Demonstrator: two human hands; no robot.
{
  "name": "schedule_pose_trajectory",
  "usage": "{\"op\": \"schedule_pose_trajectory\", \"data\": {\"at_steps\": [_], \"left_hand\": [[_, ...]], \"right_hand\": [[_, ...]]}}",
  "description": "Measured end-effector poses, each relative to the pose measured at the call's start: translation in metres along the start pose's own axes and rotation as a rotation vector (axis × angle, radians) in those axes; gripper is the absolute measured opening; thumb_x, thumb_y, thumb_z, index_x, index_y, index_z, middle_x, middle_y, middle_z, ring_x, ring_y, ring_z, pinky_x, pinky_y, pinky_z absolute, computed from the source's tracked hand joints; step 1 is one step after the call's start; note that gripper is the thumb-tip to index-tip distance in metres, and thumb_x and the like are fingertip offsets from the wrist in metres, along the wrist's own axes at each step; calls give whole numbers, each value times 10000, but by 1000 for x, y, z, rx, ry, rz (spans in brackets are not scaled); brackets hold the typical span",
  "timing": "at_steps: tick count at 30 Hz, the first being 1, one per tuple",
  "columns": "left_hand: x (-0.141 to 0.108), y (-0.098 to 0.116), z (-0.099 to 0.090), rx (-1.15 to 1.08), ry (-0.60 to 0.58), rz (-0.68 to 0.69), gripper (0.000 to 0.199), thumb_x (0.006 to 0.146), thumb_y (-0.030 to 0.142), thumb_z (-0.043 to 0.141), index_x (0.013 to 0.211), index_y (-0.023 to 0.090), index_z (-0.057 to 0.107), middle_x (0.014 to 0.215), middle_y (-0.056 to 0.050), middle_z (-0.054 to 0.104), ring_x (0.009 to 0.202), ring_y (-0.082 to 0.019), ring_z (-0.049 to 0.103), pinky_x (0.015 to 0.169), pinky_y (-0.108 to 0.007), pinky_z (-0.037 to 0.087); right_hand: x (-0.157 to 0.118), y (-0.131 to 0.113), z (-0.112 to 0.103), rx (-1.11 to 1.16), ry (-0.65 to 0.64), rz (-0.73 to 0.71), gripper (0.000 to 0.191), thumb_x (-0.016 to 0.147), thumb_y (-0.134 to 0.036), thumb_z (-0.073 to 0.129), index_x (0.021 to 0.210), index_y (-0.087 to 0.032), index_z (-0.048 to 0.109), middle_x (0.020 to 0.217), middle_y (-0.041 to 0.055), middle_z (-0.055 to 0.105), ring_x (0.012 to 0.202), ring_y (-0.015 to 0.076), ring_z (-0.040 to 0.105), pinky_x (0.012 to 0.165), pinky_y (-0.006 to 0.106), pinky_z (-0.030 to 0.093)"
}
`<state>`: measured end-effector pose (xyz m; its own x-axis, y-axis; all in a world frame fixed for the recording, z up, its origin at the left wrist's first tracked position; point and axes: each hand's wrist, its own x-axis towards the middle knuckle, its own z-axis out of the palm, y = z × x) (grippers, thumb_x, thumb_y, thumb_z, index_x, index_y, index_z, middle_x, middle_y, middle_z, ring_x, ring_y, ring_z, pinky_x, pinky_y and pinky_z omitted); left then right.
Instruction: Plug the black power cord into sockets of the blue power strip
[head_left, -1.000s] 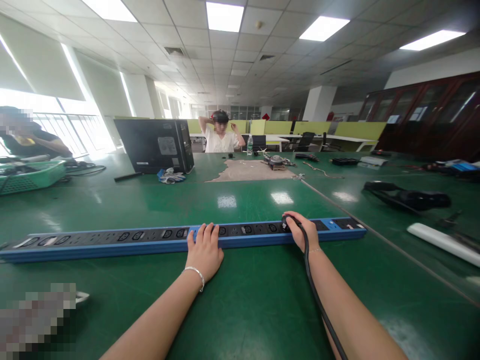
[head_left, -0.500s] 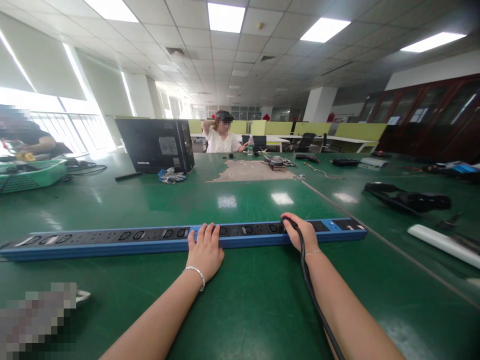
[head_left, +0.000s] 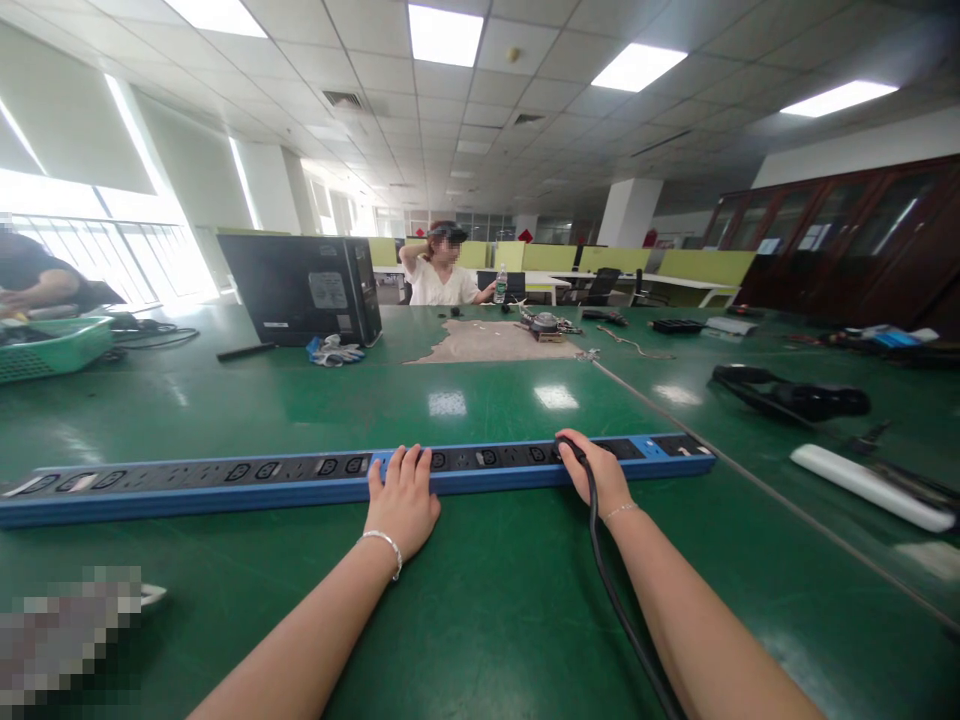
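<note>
A long blue power strip with black sockets lies across the green table. My left hand rests on its middle, fingers slightly spread over the top and nothing gripped. To the right, my right hand is closed around the plug end of a black cable, against the strip's socket face. The plug is mostly hidden by the fingers, so how far it sits in a socket cannot be seen. From that hand the cable runs down toward the bottom edge, beside my right forearm.
A black computer case and gloves stand at the back left, near a green basket. On the right lie a white bar and a black device. A person sits opposite, holding a bottle.
The whole view has shifted slightly, so the strip and both hands appear a little farther left. Both hands keep their places on the strip.
</note>
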<state>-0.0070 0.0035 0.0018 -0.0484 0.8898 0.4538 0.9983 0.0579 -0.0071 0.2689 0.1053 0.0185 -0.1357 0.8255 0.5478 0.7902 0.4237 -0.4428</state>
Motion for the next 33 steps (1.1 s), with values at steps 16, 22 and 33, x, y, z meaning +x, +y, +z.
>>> {"op": "schedule_pose_trajectory", "data": {"at_steps": [16,22,33], "left_hand": [[0,1,-1,22,-28,-15,554,769,256,405,1314,156,395,1375,-121,418,1292,-274,299,1068,-525,127],[1,2,-4,35,-45,-25,558,773,258,401,1320,147,385,1384,-127,406,1296,-271,294,1068,-520,135],[1,5,-7,33,-28,-41,540,763,232,409,1297,153,424,1366,-125,434,1287,-269,316,1070,-511,140]], "right_hand": [[-12,-6,12,-120,127,-19,351,835,-355,413,1090,-213,607,984,68,684,901,215,624,884,384,436],[-13,-4,23,-164,183,52,356,831,-362,418,1100,-224,606,1107,60,645,1137,244,508,983,445,319],[-15,-9,20,-150,188,103,359,824,-391,435,1106,-256,612,1110,42,646,1122,253,506,991,486,275]]}}
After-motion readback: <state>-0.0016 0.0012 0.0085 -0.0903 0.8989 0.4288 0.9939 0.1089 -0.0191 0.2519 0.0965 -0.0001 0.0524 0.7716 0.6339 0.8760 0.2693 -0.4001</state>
